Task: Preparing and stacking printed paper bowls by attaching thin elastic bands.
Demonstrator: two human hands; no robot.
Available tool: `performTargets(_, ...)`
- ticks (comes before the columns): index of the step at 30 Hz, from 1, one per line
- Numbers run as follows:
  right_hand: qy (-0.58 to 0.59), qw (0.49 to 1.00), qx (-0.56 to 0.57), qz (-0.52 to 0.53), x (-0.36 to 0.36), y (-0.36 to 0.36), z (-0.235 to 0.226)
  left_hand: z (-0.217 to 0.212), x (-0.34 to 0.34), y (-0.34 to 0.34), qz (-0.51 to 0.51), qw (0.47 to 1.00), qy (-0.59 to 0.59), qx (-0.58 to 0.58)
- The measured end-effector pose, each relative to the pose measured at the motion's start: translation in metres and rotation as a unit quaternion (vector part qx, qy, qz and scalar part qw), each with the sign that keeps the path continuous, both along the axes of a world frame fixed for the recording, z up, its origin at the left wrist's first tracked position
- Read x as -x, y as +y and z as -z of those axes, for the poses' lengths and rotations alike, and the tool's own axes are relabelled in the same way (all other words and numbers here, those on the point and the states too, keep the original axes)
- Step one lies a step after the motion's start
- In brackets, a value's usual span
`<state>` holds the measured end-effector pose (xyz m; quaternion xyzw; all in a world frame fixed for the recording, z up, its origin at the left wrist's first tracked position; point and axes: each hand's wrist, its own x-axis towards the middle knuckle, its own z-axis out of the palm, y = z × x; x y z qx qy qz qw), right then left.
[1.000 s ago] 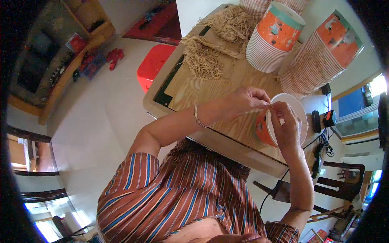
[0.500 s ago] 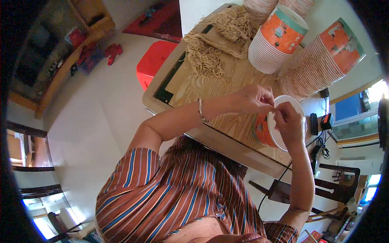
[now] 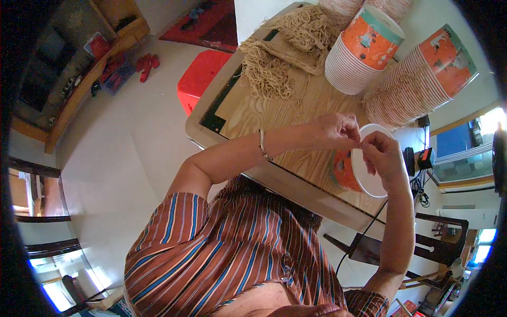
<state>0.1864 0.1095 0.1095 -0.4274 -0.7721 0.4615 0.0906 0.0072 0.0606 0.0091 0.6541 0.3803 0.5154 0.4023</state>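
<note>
Shifting slightly rightward and rolling outward with the right hand [image 3: 390,161] since the earlier frame, while keeping the left hand [image 3: 335,132] almost in place. Meeting fingertip to fingertip near the rim of one open cup [image 3: 346,171], orange-sided and white-mouthed, standing or leaning (cannot tell which) on the wooden surface [image 3: 253,121]. Pressing thumb and fingers together on both hands; probably pinching something fine, such as a strand, but too small to confirm. Seemingly working that fine piece beside the cup, judging from the pose; calling next for steady, close fingertip control near its rim.

Counting one cup by the hands; two tall stacks of matching cups, one [image 3: 364,50] beyond the cup, another [image 3: 438,55] beyond it to the right; two partial stacks [image 3: 338,11] farther beyond; two heaps of beige cord [image 3: 266,76] beyond it to the left; one red stool [image 3: 200,76] far left of it.
</note>
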Motion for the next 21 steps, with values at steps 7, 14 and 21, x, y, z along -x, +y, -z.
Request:
performTargets(7,0.157,0.964,0.215,0.025,-0.017,0.019,0.012,-0.006,-0.004,-0.006,-0.007,1.000,-0.031,0.001)
performTargets(14,0.150,0.984,0.091,0.005,-0.023,-0.005,0.026,0.001,-0.007,-0.006,-0.037,0.998,-0.047,0.020)
performTargets(21,0.169,0.984,-0.062,-0.017,-0.014,-0.016,0.030,0.000,-0.009,-0.008,-0.037,0.996,-0.072,0.042)
